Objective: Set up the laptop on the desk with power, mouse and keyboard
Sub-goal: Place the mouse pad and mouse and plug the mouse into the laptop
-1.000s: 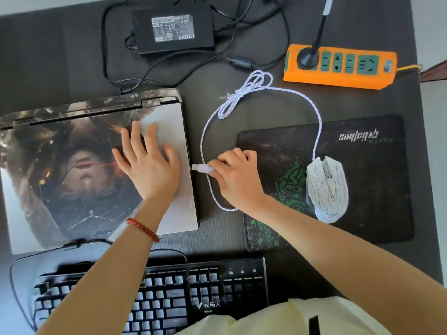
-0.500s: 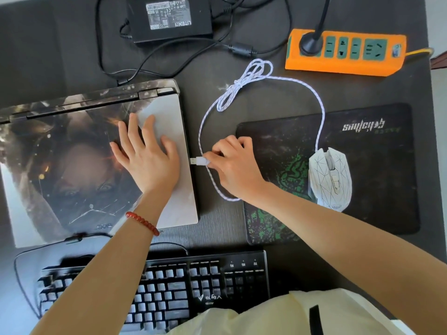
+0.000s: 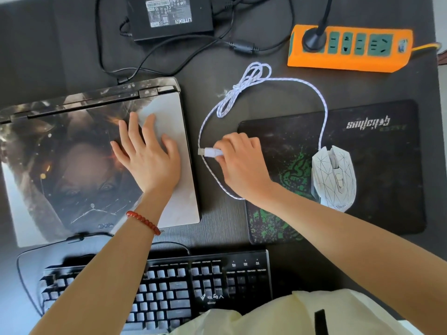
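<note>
A closed laptop with a dark printed lid lies at the left of the desk. My left hand rests flat on its lid with fingers spread. My right hand pinches the white USB plug of the mouse cable, its metal tip a short gap from the laptop's right edge. The white braided cable loops back to a white mouse on the black and green mouse pad. A black keyboard lies in front, partly under my left forearm.
A black power brick with tangled black cables sits at the back; one cable reaches the laptop's rear. An orange power strip at the back right has a black plug in its left socket. The desk's right edge runs past the mouse pad.
My right hand has carried the USB plug a little left toward the laptop's right edge. My left hand has stayed flat on the lid. The camera has shifted slightly.
</note>
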A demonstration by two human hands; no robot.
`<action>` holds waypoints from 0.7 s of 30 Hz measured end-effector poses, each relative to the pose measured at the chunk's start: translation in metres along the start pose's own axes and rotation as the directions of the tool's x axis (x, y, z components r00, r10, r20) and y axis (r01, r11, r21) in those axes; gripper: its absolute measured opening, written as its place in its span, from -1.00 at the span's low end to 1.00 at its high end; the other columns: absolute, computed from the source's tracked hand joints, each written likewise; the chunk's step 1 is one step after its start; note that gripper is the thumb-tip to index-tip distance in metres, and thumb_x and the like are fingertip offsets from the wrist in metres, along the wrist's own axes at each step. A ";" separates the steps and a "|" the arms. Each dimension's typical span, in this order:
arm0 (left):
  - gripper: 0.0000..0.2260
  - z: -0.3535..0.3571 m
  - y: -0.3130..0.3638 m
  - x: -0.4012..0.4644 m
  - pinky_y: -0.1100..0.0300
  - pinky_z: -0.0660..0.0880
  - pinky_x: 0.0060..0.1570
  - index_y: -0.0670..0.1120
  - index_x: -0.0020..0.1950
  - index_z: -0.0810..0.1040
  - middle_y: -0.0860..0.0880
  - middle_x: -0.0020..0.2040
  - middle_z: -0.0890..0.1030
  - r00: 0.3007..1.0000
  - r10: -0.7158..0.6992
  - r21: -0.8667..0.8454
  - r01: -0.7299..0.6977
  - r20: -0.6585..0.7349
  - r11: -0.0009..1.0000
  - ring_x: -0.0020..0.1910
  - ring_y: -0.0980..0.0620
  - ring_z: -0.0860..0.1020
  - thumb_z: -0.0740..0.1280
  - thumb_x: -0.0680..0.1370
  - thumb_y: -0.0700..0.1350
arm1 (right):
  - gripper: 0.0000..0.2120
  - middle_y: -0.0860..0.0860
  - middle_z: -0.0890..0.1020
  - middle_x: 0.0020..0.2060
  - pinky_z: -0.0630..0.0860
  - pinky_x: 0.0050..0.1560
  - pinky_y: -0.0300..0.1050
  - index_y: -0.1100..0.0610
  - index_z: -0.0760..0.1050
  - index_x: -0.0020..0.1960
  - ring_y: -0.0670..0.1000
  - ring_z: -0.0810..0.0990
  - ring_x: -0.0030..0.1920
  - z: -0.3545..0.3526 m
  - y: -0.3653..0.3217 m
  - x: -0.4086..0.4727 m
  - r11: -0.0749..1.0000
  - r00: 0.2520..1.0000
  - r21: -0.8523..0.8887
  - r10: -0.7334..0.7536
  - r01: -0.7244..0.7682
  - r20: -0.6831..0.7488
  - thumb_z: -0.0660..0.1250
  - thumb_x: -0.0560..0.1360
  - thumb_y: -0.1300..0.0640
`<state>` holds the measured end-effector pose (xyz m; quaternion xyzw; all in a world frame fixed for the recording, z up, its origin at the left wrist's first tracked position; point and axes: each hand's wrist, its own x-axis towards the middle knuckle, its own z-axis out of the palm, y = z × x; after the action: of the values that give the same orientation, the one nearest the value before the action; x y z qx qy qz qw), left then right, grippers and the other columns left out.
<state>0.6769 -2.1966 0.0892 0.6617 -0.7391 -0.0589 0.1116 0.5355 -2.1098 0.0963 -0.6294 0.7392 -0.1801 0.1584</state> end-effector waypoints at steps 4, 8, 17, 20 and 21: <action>-0.58 0.002 -0.002 0.000 -0.21 0.01 0.39 -0.03 0.31 0.37 -0.11 0.42 0.32 1.000 0.004 0.011 -0.004 -0.011 1.000 0.45 -0.16 0.17 0.06 0.46 -0.07 | -0.83 0.15 0.57 -0.21 0.28 -0.29 -0.03 0.26 0.49 0.04 0.16 0.46 -0.32 -0.007 -0.001 -0.001 0.998 0.998 0.061 0.021 -0.025 0.063 0.18 0.51 0.25; -0.57 0.002 0.000 -0.001 -0.19 0.00 0.40 -0.02 0.32 0.36 -0.09 0.43 0.31 1.000 -0.012 0.018 0.012 -0.005 1.000 0.46 -0.14 0.16 0.05 0.45 -0.07 | -0.85 0.09 0.55 -0.21 0.13 -0.42 -0.11 0.23 0.42 0.06 0.08 0.29 -0.45 -0.006 -0.006 0.000 0.989 0.991 0.107 0.088 -0.099 0.103 0.13 0.53 0.29; -0.58 0.000 0.001 -0.001 -0.18 0.00 0.41 -0.02 0.32 0.36 -0.08 0.44 0.30 1.000 -0.021 0.019 0.021 -0.002 1.000 0.46 -0.12 0.15 0.07 0.46 -0.06 | -0.88 0.10 0.50 -0.15 0.17 -0.45 -0.12 0.21 0.41 0.03 0.10 0.46 -0.29 -0.003 -0.014 0.006 0.988 0.989 0.142 0.037 -0.057 0.143 0.17 0.51 0.25; -0.58 0.000 0.001 -0.001 -0.18 -0.01 0.40 -0.02 0.32 0.36 -0.08 0.43 0.30 1.000 -0.022 0.016 0.022 -0.004 1.000 0.46 -0.12 0.15 0.07 0.46 -0.06 | -0.90 0.11 0.48 -0.13 0.11 -0.48 -0.14 0.22 0.43 0.00 0.11 0.47 -0.24 -0.001 -0.013 0.003 0.993 0.984 0.114 0.015 -0.035 0.175 0.18 0.51 0.25; -0.58 0.000 0.001 -0.001 -0.18 -0.01 0.40 -0.03 0.32 0.36 -0.08 0.43 0.30 1.000 -0.021 0.013 0.021 -0.005 1.000 0.46 -0.13 0.15 0.07 0.46 -0.07 | -0.90 0.11 0.48 -0.08 0.09 -0.49 -0.15 0.21 0.44 0.00 0.10 0.46 -0.19 0.000 -0.013 0.003 0.995 0.983 0.095 0.010 -0.028 0.185 0.18 0.52 0.24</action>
<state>0.6756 -2.1952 0.0893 0.6704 -0.7321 -0.0537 0.1085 0.5462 -2.1142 0.1017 -0.6276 0.7179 -0.1553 0.2581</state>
